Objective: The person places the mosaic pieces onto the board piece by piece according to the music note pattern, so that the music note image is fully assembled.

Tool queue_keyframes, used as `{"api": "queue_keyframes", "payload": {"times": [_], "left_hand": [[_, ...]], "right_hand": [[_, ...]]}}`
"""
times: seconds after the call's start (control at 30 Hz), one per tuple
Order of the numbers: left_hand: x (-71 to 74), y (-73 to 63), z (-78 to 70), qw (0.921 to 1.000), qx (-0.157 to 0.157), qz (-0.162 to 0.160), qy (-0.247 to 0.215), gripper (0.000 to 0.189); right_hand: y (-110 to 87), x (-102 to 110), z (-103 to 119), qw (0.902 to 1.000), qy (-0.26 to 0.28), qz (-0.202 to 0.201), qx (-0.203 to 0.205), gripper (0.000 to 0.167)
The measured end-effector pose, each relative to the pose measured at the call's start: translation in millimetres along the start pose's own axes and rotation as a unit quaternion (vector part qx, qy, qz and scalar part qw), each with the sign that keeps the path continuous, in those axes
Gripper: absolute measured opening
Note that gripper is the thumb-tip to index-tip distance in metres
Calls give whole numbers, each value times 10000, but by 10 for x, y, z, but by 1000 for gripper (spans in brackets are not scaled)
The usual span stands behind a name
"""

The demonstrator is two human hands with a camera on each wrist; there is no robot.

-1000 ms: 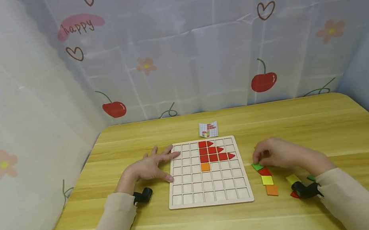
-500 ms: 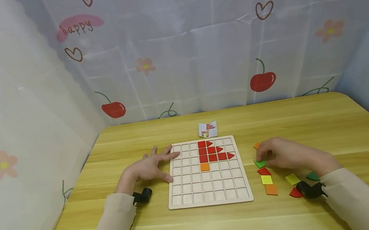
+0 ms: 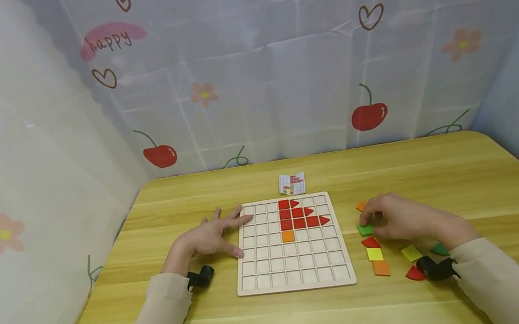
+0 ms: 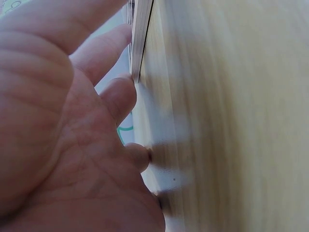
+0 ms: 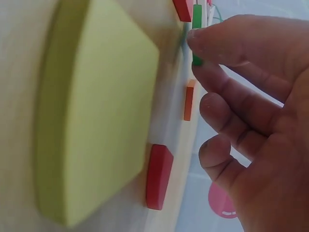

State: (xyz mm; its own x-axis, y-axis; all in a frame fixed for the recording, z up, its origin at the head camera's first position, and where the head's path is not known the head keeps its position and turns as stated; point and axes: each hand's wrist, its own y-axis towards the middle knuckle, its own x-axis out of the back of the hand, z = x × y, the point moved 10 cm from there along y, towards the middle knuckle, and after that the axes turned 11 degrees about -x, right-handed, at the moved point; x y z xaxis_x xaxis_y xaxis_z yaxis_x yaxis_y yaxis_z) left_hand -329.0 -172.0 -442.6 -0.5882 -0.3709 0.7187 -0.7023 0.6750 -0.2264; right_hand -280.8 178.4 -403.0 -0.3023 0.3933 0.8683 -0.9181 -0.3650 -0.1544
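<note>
My left hand (image 3: 210, 238) lies with spread fingers along the left edge of the wooden grid board (image 3: 278, 280), index fingertip and thumb touching it. Red square and pointed tiles form three rows on the board, with an orange square tile (image 3: 288, 236) below them. Right of the board, my right hand (image 3: 395, 217) pinches a green square tile (image 3: 365, 230) between thumb and index finger, low over the table. In the right wrist view the thumb covers part of the green tile (image 5: 197, 17); the other fingers curl loosely beside it.
Below the green tile lie a red tile (image 3: 371, 243), a yellow square (image 3: 375, 254) and an orange square (image 3: 381, 268). Another yellow tile (image 3: 411, 253), a red quarter-round tile (image 3: 415, 273) and a dark green tile (image 3: 439, 249) sit near the right wrist. A pattern card (image 3: 292, 184) stands behind the board.
My right hand has shifted slightly to the right, and the green tile has moved with it and turned a little, away from the red tile. The left hand stays in place.
</note>
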Motion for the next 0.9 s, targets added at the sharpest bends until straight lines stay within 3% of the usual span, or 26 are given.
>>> {"api": "queue_keyframes", "payload": {"times": [0.23, 0.57, 0.9], "left_hand": [[-2, 13, 43, 10000, -11, -27, 24, 88], [2, 13, 57, 10000, 39, -42, 4, 88], [-2, -4, -14, 10000, -16, -16, -32, 88]], "right_hand": [[-8, 82, 15, 9992, 231, -150, -278, 18], [58, 177, 261, 9984, 101, -564, -13, 18], [165, 45, 600, 9987, 169, -481, 73, 17]]}}
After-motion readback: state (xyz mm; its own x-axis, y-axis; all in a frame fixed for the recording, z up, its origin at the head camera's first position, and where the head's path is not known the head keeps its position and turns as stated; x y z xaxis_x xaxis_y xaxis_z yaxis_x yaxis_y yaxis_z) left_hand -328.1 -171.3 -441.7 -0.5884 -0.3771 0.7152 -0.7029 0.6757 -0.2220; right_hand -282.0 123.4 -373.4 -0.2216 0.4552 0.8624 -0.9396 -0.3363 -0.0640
